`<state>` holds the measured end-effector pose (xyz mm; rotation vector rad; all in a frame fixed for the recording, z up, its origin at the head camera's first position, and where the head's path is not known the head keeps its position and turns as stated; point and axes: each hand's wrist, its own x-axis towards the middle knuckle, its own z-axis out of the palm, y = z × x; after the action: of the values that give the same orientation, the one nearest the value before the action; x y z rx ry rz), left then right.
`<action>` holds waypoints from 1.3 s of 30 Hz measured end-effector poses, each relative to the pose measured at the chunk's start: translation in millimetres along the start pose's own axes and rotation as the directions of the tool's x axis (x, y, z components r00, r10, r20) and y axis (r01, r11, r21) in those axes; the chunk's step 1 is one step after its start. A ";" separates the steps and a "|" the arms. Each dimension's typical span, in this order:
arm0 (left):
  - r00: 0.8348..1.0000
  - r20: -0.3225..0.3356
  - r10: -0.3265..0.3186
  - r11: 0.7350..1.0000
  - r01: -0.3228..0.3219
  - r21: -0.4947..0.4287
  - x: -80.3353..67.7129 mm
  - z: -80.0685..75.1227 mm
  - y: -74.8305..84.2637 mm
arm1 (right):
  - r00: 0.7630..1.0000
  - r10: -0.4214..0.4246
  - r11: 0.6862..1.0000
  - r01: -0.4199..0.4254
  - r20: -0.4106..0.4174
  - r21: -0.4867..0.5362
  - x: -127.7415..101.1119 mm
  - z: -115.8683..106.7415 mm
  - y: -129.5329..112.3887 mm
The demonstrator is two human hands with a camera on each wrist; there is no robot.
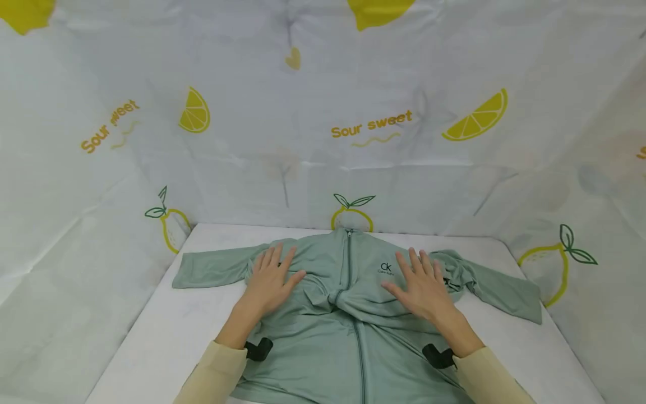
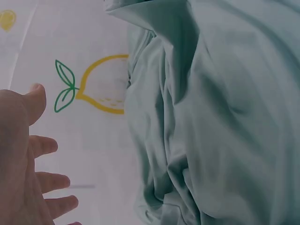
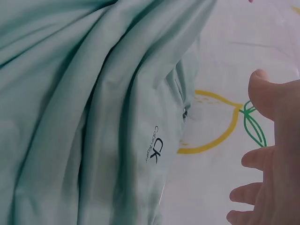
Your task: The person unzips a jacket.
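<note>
A light green zip-up jacket (image 1: 323,331) lies front side up on the white table, its zipper closed and its middle bunched in folds. Its two sleeves stretch out to the left and right, and a dark "CK" print marks the chest. Over the left chest area in the head view is my left hand (image 1: 271,283), fingers straight and spread. My right hand (image 1: 423,286) is spread the same way beside the print. Neither hand grips any cloth. In the wrist views the fingers of the left hand (image 2: 47,183) and right hand (image 3: 255,192) appear apart from the fabric.
The white table (image 1: 166,331) ends at the back against a white sheet (image 1: 313,134) printed with lemons and "Sour sweet". More of this sheet rises at both sides. A black strap piece (image 1: 259,349) sits at the left wrist, another (image 1: 438,356) at the right.
</note>
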<state>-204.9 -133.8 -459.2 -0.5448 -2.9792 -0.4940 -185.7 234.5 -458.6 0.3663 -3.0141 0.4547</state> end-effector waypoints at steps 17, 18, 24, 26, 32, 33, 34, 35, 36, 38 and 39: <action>0.999 0.039 -0.005 0.994 0.009 -0.113 55.4 4.9 9.1 | 0.998 -0.037 0.998 0.040 -0.056 0.052 50.1 4.8 1.6; 0.999 0.042 -0.010 0.992 0.016 -0.127 58.5 5.0 10.3 | 0.998 -0.038 0.997 0.041 -0.059 0.060 52.3 5.3 2.2; 1.000 0.016 0.001 0.992 0.001 -0.126 75.8 13.2 8.5 | 0.997 -0.036 0.995 0.043 -0.069 0.091 65.2 11.5 3.5; 1.000 -0.016 0.025 0.994 -0.026 -0.110 81.6 16.6 6.9 | 0.997 -0.029 0.995 0.035 -0.068 0.092 70.4 14.0 3.7; 0.996 -0.082 0.047 0.995 -0.054 -0.086 95.7 24.3 2.8 | 0.997 -0.015 0.994 0.023 -0.074 0.103 86.6 18.7 3.1; 0.995 -0.089 0.047 0.995 -0.055 -0.085 98.2 25.8 1.9 | 0.997 -0.012 0.994 0.020 -0.078 0.110 89.0 19.6 3.4; 0.994 -0.097 0.048 0.995 -0.056 -0.085 100.5 27.4 1.2 | 0.997 -0.011 0.993 0.021 -0.082 0.114 91.3 20.6 3.7; 0.994 -0.100 0.046 0.994 -0.056 -0.090 102.9 29.1 0.5 | 0.997 -0.006 0.992 0.016 -0.082 0.123 93.5 21.7 4.2; 0.993 -0.107 0.046 0.994 -0.056 -0.093 105.3 31.1 -0.3 | 0.997 -0.001 0.990 0.012 -0.080 0.138 95.4 22.7 4.6; 0.993 -0.108 0.038 0.993 -0.050 -0.111 110.3 35.1 -1.5 | 0.997 0.009 0.987 0.003 -0.070 0.159 99.4 24.8 5.3; 0.994 -0.107 0.034 0.992 -0.047 -0.117 112.8 36.9 -1.8 | 0.998 0.016 0.985 -0.005 -0.064 0.171 101.5 25.9 5.6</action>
<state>-311.4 -85.9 -480.3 -0.5690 -2.8468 -0.6794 -286.4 209.3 -474.2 0.3391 -2.9230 0.7137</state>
